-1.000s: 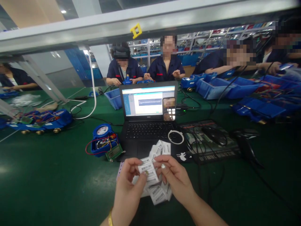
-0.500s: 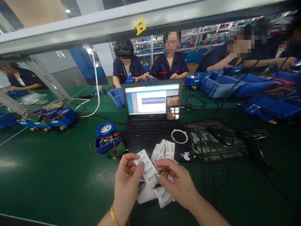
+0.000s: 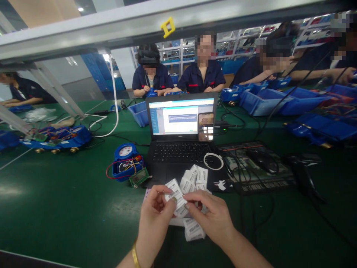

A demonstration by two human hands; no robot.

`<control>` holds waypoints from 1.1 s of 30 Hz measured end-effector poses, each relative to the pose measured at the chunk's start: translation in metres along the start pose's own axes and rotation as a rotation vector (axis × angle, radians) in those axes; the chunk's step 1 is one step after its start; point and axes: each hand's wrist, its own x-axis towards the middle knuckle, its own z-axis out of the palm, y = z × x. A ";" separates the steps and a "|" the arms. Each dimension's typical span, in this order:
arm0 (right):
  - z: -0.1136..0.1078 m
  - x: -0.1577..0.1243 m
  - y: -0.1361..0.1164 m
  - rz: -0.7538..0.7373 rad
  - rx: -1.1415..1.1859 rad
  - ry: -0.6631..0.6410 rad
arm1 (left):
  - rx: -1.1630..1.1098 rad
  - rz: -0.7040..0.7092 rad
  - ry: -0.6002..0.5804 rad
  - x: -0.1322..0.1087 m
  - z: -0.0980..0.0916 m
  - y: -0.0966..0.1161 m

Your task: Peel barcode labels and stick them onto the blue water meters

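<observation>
A white strip of barcode labels (image 3: pixel 175 188) is pinched between the thumb and fingers of my left hand (image 3: pixel 157 212). My right hand (image 3: pixel 213 216) has its thumb and forefinger closed on the right edge of the same strip. More of the labels (image 3: pixel 193 229) hang folded below my hands, and further folds (image 3: pixel 189 180) lie over the front of the laptop (image 3: pixel 178 149). Left of the laptop sits an open blue water meter (image 3: pixel 125 163) with loose wires and a green circuit board (image 3: pixel 139 177) leaning at its front.
A phone (image 3: pixel 205 127) leans on the laptop screen, and a white ring (image 3: pixel 213 161) lies on the keyboard. To the right are a mouse (image 3: pixel 262 160) and a barcode scanner (image 3: pixel 305 173) with cables. Blue bins (image 3: pixel 262 101) and co-workers (image 3: pixel 202 76) are across the green table.
My left hand has shifted slightly right and down with the label strip, which now bends more. The lower folds have moved. A co-worker opposite has raised a hand onto a blue part.
</observation>
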 end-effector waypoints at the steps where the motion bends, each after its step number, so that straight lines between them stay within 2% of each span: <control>1: 0.000 0.000 0.000 -0.010 -0.017 -0.010 | -0.006 -0.002 -0.005 0.000 0.000 0.000; 6: -0.002 -0.001 0.004 -0.111 -0.108 -0.090 | -0.022 -0.008 -0.010 0.000 0.000 -0.001; 11: -0.003 -0.003 0.002 -0.164 -0.099 -0.184 | -0.062 -0.050 -0.021 0.002 -0.002 -0.007; 16: -0.011 -0.003 -0.001 -0.066 0.072 -0.174 | -0.013 -0.063 -0.028 -0.001 -0.003 -0.020; 19: -0.017 0.000 0.002 0.050 0.242 -0.147 | 0.192 -0.012 -0.091 -0.007 -0.017 -0.024; 21: -0.019 0.001 0.006 0.113 0.316 -0.116 | 0.468 0.202 -0.040 -0.008 -0.037 -0.023; 24: -0.015 0.001 0.012 0.175 0.392 -0.097 | 0.959 0.730 0.206 0.003 -0.079 -0.015; 26: -0.011 -0.001 0.016 0.204 0.433 -0.088 | 1.259 0.998 0.290 0.019 -0.108 -0.008; 27: -0.009 -0.002 0.018 0.216 0.451 -0.078 | 1.367 1.087 0.279 0.028 -0.121 -0.004; 29: -0.006 -0.004 0.021 0.231 0.484 -0.056 | 1.515 1.197 0.156 0.047 -0.141 0.003; 33: 0.001 0.000 0.017 0.254 0.519 -0.052 | 1.464 1.409 0.015 0.075 -0.159 0.011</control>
